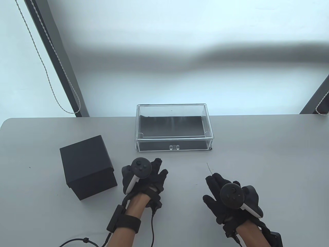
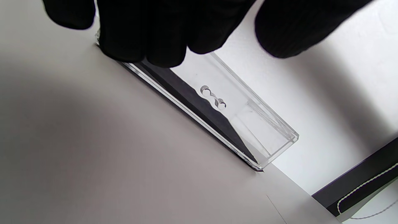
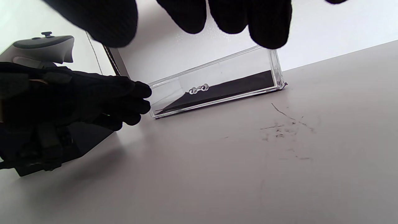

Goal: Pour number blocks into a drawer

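Clear drawer (image 1: 174,127) sits closed at the table's (image 1: 257,154) far middle, black box (image 1: 87,167) near-left of it. Left hand (image 1: 145,177) and right hand (image 1: 226,198) hover in front, fingers relaxed, holding nothing.

A clear drawer case (image 1: 174,127) with a dark floor sits closed at the table's far edge, a lidded black box (image 1: 87,167) nearer its left edge.

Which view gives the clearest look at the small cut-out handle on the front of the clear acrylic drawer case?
The left wrist view: the cut-out handle on the clear acrylic drawer case is large, sharp and unblocked. The table view shows the handle small but head-on. The right wrist view shows it tiny and at an angle.
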A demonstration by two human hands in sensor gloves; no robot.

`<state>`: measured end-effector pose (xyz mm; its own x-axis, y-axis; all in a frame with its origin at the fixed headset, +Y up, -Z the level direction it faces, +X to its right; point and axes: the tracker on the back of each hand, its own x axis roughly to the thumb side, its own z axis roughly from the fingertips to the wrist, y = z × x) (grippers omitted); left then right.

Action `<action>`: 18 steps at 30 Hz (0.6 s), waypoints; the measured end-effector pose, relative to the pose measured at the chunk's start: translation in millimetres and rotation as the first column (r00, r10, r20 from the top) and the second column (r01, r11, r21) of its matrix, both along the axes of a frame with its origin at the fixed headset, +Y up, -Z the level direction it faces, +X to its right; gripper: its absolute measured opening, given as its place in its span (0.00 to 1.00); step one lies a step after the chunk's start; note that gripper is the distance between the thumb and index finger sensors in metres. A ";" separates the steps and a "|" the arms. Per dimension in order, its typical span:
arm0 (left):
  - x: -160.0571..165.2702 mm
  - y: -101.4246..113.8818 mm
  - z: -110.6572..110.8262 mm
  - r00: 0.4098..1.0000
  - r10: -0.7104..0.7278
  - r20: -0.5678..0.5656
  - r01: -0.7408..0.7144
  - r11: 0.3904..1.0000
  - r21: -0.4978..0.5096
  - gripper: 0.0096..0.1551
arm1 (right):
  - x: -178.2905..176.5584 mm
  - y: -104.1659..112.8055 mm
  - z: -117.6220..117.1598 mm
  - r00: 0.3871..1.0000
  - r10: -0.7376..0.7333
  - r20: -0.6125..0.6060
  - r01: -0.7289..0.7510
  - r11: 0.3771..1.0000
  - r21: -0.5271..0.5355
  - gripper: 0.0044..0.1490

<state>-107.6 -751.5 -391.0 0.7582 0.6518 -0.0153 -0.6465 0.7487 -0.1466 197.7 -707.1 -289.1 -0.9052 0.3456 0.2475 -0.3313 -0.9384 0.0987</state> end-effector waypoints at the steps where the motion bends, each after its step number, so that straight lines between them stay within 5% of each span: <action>1: 0.7 0.2 -3.9 1.000 0.003 -0.012 -0.003 1.000 -0.008 0.42 | 0.4 0.2 -0.1 1.000 -0.001 0.002 0.001 1.000 0.000 0.49; 10: 2.8 -2.2 -45.6 0.987 0.022 -0.157 -0.037 0.995 -0.093 0.43 | 4.2 2.5 -1.5 1.000 -0.017 0.010 0.017 1.000 -0.015 0.49; 18: 8.3 -14.7 -69.7 0.931 0.167 -0.325 -0.223 0.964 -0.143 0.43 | 6.9 4.2 -3.0 1.000 -0.026 0.012 0.026 0.999 -0.026 0.49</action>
